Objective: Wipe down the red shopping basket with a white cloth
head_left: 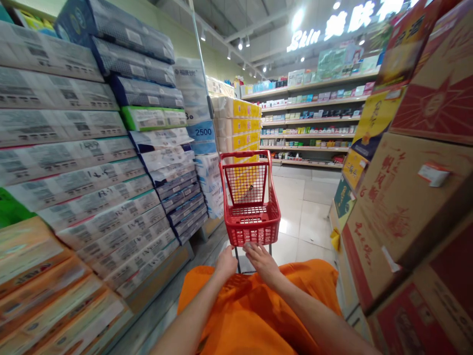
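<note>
Left hand (226, 262) looks curled, can't tell if it grips anything, right hand (261, 261) is loosely spread. With a hold that slack, the cart (254, 228) could veer and clip the packs (111, 180) on the left or boxes (389, 197) on the right. Cart's straight ahead, near edge right by both hands
</note>
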{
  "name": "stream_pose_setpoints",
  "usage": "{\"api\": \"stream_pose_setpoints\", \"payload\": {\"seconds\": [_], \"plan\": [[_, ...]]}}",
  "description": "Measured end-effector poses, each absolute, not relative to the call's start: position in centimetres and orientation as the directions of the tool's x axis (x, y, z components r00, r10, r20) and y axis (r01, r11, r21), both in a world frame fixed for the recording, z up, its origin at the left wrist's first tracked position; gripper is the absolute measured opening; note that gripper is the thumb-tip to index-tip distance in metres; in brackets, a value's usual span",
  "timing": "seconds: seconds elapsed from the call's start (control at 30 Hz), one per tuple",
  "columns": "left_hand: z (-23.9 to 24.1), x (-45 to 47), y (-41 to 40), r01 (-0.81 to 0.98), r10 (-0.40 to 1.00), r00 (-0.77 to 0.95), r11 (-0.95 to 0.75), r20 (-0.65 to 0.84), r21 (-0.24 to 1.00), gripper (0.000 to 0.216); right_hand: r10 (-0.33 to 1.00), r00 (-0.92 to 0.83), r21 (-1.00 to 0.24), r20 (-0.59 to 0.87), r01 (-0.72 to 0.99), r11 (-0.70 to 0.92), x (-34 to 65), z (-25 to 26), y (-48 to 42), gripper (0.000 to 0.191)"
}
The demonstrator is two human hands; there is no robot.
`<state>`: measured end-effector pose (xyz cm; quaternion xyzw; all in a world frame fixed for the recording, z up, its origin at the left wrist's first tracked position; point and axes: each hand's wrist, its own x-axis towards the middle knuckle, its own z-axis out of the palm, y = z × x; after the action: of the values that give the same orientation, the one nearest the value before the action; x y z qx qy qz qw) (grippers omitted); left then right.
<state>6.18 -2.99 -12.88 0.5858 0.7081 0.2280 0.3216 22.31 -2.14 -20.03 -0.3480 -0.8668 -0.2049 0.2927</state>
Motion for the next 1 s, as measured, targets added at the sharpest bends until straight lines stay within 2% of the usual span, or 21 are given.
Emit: {"api": "stream_pose_setpoints", "payload": {"seconds": [0.17,0.37,0.5,0.6,0.8,1.0], "plan": [[-12.4,7.8,-3.5,0.855,0.995,0.029,0.025,-0.096,0.518,0.036,0.529,-0.390,0.058,0.754,0.841,0.538,24.1,-17.1,-1.6,0.044],[-12.3,9.0,-4.2,0.920,0.983,0.180,-0.155,-0.037,0.360,0.040,0.572,-0.468,0.088,0.674,0.820,0.566,25.3,-21.1,-2.0,0.036],[-12.3,9.6,-4.2,0.944,0.966,0.257,-0.250,-0.007,0.216,0.045,0.549,-0.357,0.056,0.756,0.870,0.490,26.6,-18.6,-2.4,0.046],[-11.9,10.4,-4.3,0.942,0.956,0.292,-0.286,-0.008,0.174,0.048,0.533,-0.264,0.023,0.804,0.909,0.415,27.2,-17.5,-1.8,0.047],[-11.0,11.9,-4.7,0.914,0.916,0.400,-0.396,-0.027,0.086,0.049,0.563,-0.356,0.092,0.746,0.892,0.442,28.4,-22.1,-2.0,0.043],[-11.3,12.4,-4.5,0.911,0.911,0.413,-0.412,-0.016,0.028,0.053,0.573,-0.153,-0.042,0.805,0.949,0.312,29.8,-18.6,-1.5,0.050]]}}
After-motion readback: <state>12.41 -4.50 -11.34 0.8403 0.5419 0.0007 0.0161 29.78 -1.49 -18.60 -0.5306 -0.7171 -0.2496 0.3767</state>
